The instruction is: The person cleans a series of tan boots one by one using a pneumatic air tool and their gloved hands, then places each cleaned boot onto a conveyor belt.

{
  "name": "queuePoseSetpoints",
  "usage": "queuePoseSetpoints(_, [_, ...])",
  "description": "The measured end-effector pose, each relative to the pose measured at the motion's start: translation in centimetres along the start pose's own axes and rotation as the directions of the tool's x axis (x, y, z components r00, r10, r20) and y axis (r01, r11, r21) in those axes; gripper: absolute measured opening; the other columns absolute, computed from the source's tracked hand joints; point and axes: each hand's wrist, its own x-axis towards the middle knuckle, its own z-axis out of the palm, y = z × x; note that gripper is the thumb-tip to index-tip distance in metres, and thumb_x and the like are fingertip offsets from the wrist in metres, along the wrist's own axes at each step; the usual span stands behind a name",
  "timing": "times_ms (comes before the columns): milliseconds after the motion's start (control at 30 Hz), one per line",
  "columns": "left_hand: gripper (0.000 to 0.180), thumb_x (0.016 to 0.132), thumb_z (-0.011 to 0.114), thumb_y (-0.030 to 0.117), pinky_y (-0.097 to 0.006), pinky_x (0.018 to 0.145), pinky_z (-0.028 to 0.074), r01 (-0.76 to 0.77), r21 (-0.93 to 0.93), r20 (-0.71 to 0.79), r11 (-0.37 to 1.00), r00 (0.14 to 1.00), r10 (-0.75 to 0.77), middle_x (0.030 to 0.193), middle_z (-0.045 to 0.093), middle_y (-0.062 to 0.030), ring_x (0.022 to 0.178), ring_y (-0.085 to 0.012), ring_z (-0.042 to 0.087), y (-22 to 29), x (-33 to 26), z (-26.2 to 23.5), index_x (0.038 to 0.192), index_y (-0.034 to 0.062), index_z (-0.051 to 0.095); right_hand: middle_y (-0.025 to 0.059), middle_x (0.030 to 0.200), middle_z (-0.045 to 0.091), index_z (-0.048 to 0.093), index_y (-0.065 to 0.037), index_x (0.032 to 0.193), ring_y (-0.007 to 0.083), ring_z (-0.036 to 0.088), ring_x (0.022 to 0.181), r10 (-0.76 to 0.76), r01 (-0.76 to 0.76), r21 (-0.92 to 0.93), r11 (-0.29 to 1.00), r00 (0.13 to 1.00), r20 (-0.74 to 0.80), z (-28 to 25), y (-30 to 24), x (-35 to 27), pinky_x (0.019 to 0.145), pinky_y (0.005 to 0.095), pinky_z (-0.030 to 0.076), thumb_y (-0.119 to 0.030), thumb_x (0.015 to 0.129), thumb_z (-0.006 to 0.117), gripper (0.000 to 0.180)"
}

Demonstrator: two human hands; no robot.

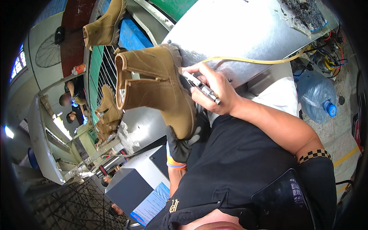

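Note:
A tan ankle boot (153, 78) with a side zipper is held up in front of me, its opening to the left and its toe toward my body. My left hand (182, 142), in a grey and black glove, is closed around the toe end. My bare right hand (218, 90) grips a silver pen-shaped tool (201, 86). The tool's thin tip is at the edge of the boot's sole; I cannot tell whether it touches. A yellow hose (249, 60) runs past my right hand, and its near end is unclear.
A metal work surface (230, 30) lies beyond the boot, with dark debris (303, 13) at its far right. More tan boots (105, 25) stand at the left by a blue bin (132, 34). At right, a large clear water bottle (316, 96) lies near loose wires. Other people work in the left background.

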Motion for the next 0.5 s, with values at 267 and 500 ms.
queuePoseSetpoints(267, [0.075, 0.098, 0.039, 0.059, -0.038, 0.089, 0.059, 0.012, -0.140, 0.154, 0.990, 0.988, 0.010, 0.135, 0.053, -0.0205, 0.115, -0.0343, 0.061, -0.8, 0.6, 5.2, 0.145, -0.0004, 0.034, 0.0065, 0.062, 0.056, 0.051, -0.002, 0.117, 0.0151, 0.053, 0.054, 0.015, -0.017, 0.087, 0.996, 1.000, 0.022, -0.9, -0.3, -1.1, 0.056, 0.0316, 0.043, -0.015, 0.078, 0.059, 0.042])
queuePoseSetpoints(500, [0.079, 0.095, 0.044, 0.061, -0.043, 0.099, 0.053, 0.085, -0.155, 0.252, 0.984, 0.967, -0.044, 0.145, 0.042, -0.0190, 0.124, -0.0404, 0.052, -0.1, 1.7, 6.4, 0.149, 0.0071, 0.026, 0.0023, 0.082, 0.058, 0.054, -0.001, 0.115, 0.0069, 0.050, 0.070, 0.052, -0.057, 0.047, 0.997, 0.994, 0.096, -3.2, -1.1, -1.6, 0.063, 0.0264, 0.043, -0.015, 0.082, 0.059, 0.036])
